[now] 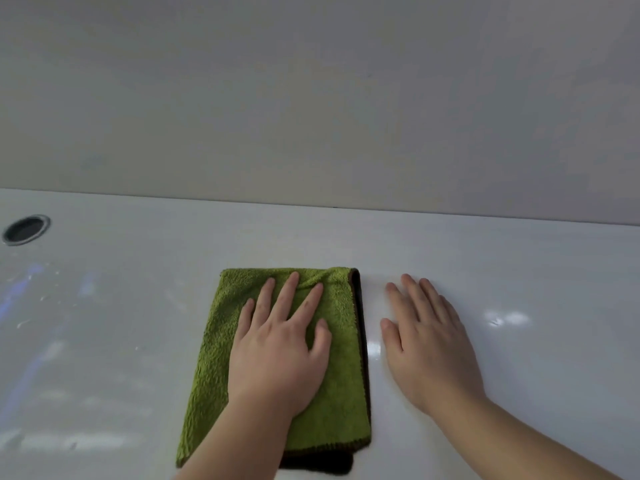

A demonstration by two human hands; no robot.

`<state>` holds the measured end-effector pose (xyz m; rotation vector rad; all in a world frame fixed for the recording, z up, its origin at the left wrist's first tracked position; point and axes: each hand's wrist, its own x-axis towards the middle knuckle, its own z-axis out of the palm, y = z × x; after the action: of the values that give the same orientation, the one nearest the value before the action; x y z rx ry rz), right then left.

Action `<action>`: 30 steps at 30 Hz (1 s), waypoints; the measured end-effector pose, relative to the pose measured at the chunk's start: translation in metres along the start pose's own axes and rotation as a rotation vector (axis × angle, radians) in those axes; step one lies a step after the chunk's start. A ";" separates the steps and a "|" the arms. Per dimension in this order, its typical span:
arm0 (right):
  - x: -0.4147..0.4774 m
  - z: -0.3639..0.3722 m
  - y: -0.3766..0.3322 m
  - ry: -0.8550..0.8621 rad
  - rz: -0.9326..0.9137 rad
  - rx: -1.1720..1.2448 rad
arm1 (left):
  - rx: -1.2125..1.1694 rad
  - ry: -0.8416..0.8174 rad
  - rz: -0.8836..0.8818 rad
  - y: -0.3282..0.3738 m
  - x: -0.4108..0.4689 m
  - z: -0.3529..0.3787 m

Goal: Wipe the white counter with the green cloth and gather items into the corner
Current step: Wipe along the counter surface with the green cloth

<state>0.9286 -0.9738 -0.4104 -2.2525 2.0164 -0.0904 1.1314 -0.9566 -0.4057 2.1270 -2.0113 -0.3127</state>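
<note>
A folded green cloth (pixel 214 358) with a dark brown edge lies flat on the glossy white counter (pixel 519 271), near the middle of the view. My left hand (pixel 280 348) presses down on the cloth with its fingers straight and spread. Just right of the cloth, my right hand (pixel 429 344) rests flat on the bare counter with fingers straight, not touching the cloth.
A round dark hole with a metal rim (pixel 26 229) sits in the counter at the far left. A plain pale wall (pixel 311 98) rises behind the counter's back edge. Faint smears and reflections show on the counter's left part.
</note>
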 end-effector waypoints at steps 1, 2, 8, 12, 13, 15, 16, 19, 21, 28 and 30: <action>0.000 0.000 0.000 0.000 0.004 0.007 | -0.003 -0.003 0.002 -0.001 0.010 0.000; 0.001 -0.001 0.000 -0.001 0.008 0.012 | -0.006 -0.005 0.005 -0.003 0.020 0.000; 0.000 -0.005 -0.001 -0.010 0.032 -0.018 | -0.001 -0.016 0.063 -0.009 0.071 0.000; 0.000 -0.007 -0.002 -0.012 0.038 -0.023 | -0.001 -0.029 0.104 -0.009 0.097 0.002; 0.000 -0.007 -0.002 -0.013 0.040 -0.024 | 0.003 -0.030 0.112 -0.009 0.102 0.002; -0.001 -0.008 -0.003 -0.011 0.050 -0.026 | 0.009 -0.040 0.133 -0.008 0.112 0.003; 0.000 -0.009 -0.003 -0.012 0.048 -0.024 | 0.013 -0.042 0.135 -0.008 0.116 0.002; 0.000 -0.010 -0.004 -0.010 0.053 -0.029 | 0.027 -0.055 0.155 -0.006 0.134 0.002; -0.002 -0.010 -0.004 -0.011 0.057 -0.028 | 0.035 -0.061 0.170 -0.004 0.145 0.001; -0.002 -0.005 -0.001 0.017 0.070 0.006 | 0.071 -0.056 0.191 -0.002 0.148 0.004; -0.002 -0.004 0.000 0.026 0.066 0.019 | 0.074 -0.047 0.189 -0.003 0.139 0.004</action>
<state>0.9283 -0.9717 -0.4067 -2.1827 2.0916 -0.1330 1.1409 -1.0950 -0.4128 1.9673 -2.2638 -0.2645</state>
